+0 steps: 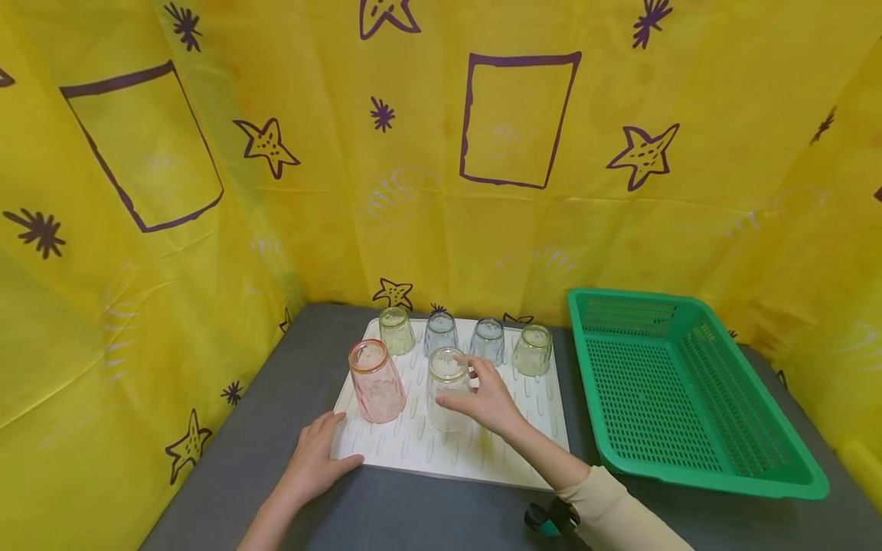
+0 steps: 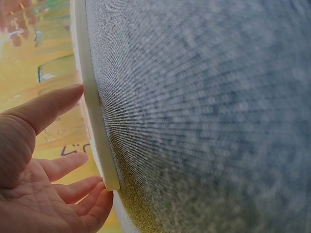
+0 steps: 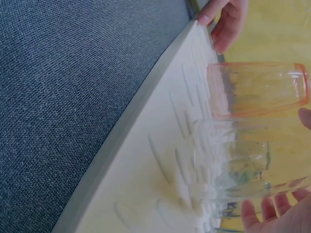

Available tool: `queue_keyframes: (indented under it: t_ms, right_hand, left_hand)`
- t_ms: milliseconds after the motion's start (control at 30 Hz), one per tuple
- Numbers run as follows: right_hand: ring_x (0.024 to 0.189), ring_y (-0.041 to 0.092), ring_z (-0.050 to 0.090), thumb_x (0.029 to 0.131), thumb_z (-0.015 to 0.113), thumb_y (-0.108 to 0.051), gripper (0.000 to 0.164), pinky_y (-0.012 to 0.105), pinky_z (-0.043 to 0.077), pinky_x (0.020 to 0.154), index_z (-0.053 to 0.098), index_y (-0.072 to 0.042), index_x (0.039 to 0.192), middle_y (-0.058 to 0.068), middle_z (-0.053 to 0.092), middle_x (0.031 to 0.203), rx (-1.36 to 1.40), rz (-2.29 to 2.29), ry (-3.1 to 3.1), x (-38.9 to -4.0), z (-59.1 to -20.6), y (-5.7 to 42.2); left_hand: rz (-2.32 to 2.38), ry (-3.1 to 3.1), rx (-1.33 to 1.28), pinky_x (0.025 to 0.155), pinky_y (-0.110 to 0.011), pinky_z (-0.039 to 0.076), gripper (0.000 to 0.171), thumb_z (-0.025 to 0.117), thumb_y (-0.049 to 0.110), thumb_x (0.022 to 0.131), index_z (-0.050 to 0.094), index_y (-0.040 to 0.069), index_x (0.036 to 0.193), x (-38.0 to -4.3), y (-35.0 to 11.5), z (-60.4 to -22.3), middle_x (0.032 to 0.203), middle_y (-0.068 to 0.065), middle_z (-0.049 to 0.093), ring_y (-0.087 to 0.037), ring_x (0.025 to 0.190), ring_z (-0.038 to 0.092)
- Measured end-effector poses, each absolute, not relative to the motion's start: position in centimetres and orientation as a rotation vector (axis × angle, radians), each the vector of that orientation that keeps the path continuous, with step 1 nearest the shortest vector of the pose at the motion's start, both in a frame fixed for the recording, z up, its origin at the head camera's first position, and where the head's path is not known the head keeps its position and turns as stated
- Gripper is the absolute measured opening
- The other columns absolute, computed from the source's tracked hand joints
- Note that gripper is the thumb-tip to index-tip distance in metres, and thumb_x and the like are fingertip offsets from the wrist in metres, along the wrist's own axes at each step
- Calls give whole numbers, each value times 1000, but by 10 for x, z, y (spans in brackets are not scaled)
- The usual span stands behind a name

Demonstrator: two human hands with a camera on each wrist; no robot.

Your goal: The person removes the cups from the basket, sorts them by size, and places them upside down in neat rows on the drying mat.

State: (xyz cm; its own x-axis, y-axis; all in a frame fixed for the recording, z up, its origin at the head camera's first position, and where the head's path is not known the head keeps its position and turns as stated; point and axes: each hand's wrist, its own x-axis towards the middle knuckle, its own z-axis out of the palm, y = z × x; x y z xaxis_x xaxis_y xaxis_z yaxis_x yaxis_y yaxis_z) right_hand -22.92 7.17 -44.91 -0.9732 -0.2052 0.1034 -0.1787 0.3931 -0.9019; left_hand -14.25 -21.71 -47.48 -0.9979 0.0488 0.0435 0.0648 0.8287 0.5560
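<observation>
My right hand (image 1: 485,398) grips a tall clear glass (image 1: 444,417) that stands on a white ridged drying tray (image 1: 406,451). Its thumb lies across the near side and the fingers reach round the right side. To the left is a tall pink glass (image 1: 379,390), narrower end up. Behind them, along the tray's back, are a green glass (image 1: 396,333), a blue glass (image 1: 441,334), another blue glass (image 1: 488,342) and another green glass (image 1: 533,352). My left hand (image 1: 313,459) touches the tray's front left corner, thumb on the front edge (image 2: 92,92), fingers at the side.
A green perforated plastic basket (image 1: 599,428) stands right of the tray on the grey tabletop (image 1: 413,513). Yellow patterned cloth (image 1: 427,229) hangs behind and at both sides. A small dark object with a teal part (image 1: 547,524) shows beside the right forearm.
</observation>
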Motion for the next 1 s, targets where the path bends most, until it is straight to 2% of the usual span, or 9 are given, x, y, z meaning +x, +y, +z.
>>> queue_keyframes:
  t_ms: [567,833,1000]
  right_hand:
    - [114,28,50,68,88,-32,82,46,48,91,50,-7,137,11,52,130,-367,-1687,2606,-227,-449,72]
    - [128,36,42,75,84,-33,82,55,38,101,45,-9,143,11,45,142,-338,-1717,2600,-216,-440,85]
    - [131,32,39,78,82,-32,81,55,34,106,41,-13,145,8,42,146,-320,-1762,2562,-207,-428,98]
  left_hand:
    - [-910,-2969,-107,96,-64,36,74,85,25,72,52,-11,128,-145,-218,-480,134,-36,44,-54,119,39]
    - [-945,-2912,-125,96,-63,36,74,84,26,73,51,-11,128,-145,-216,-479,131,-33,47,-53,118,41]
    - [-985,-2817,-81,97,-62,36,73,80,28,78,49,-10,131,-142,-213,-477,132,-30,48,-50,120,41]
